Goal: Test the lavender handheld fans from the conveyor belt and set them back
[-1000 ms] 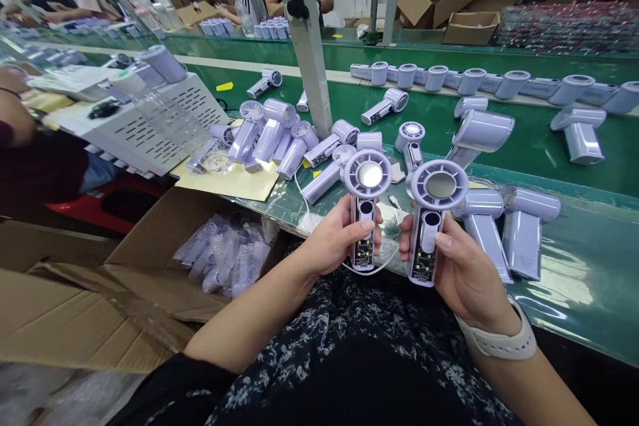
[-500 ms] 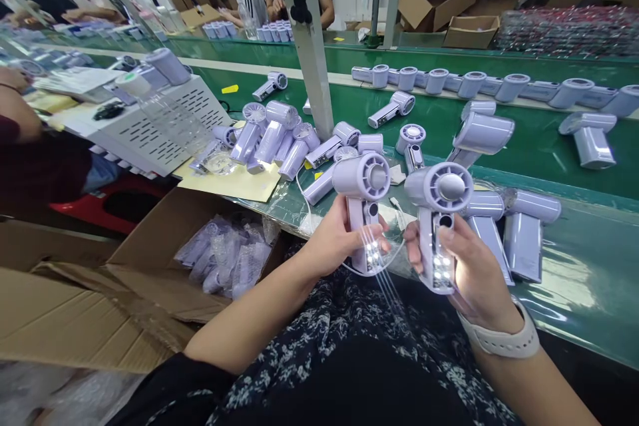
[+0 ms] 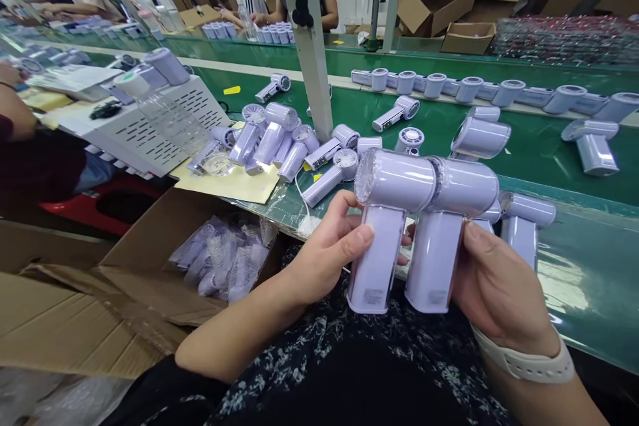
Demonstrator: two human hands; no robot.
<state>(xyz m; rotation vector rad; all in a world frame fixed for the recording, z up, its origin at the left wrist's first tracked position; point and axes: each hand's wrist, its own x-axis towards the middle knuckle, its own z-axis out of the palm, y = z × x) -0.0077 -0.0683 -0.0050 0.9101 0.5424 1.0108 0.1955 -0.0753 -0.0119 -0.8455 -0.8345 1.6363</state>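
Left hand [image 3: 327,253]: wrapped round handle of one lavender fan [image 3: 382,256]. Right hand [image 3: 504,283]: likewise gripping second fan [image 3: 434,259]. Both near-upright before dark patterned clothing [image 3: 369,359], heads side by side. Green desk [image 3: 592,279] beyond, bearing loose fans [image 3: 274,130]. Lower left: open carton [image 3: 142,233] containing plastic-wrapped fans [image 3: 219,263].
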